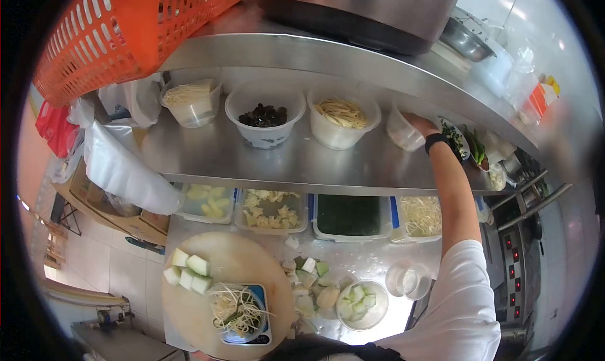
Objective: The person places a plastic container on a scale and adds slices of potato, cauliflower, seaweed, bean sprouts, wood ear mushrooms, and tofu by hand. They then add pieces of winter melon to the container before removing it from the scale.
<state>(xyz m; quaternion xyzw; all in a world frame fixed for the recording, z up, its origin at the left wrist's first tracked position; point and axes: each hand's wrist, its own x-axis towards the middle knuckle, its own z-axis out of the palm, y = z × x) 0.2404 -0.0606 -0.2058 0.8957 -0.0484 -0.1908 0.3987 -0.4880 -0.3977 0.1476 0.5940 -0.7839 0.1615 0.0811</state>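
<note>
My right hand, with a dark band at the wrist, is stretched up to the steel shelf. It reaches into or over the mouth of a translucent plastic tub. The fingers are hidden there, and so is whatever they may touch. Just right of the hand is a dish of chopped greens, with green peppers beyond it. To the left stands a tub of pale yellow strips. My left hand is out of the picture.
Below, a round cutting board carries cut pale-green chunks and a container of bean sprouts. Nearby are a bowl of chopped pieces and clear cups. An orange basket overhangs the upper left.
</note>
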